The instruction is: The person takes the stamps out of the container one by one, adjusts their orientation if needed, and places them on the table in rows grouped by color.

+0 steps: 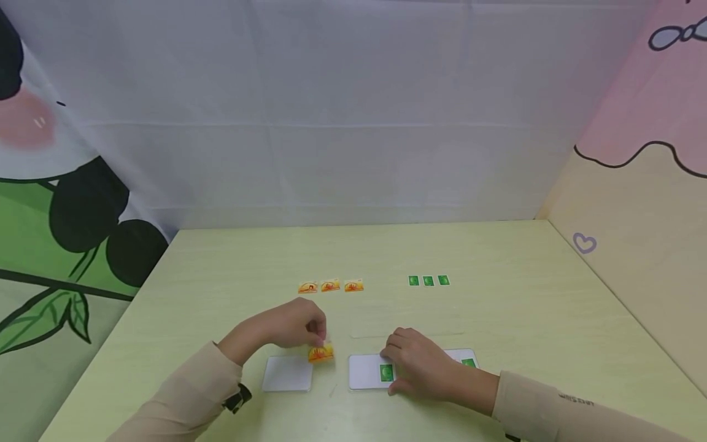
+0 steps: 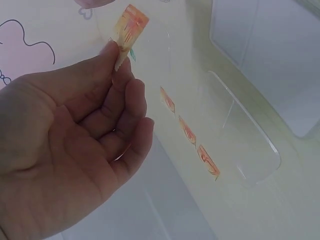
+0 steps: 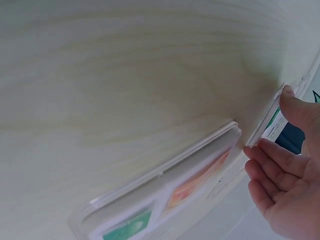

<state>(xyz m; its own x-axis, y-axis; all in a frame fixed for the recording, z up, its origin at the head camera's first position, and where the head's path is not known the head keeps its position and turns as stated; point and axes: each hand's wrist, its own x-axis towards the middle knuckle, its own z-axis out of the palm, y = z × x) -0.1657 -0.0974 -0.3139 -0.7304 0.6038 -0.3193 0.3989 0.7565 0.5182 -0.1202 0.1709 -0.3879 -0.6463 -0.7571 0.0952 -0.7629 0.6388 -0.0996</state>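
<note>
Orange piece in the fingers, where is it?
In the head view, the left hand pinches the orange piece beside the upper right corner of the left white case.

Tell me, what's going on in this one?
A person's left hand pinches a small orange piece near the left white case. Their right hand grips the middle white case, where one green piece shows. Further back on the table lie three orange pieces and three green pieces.
</note>
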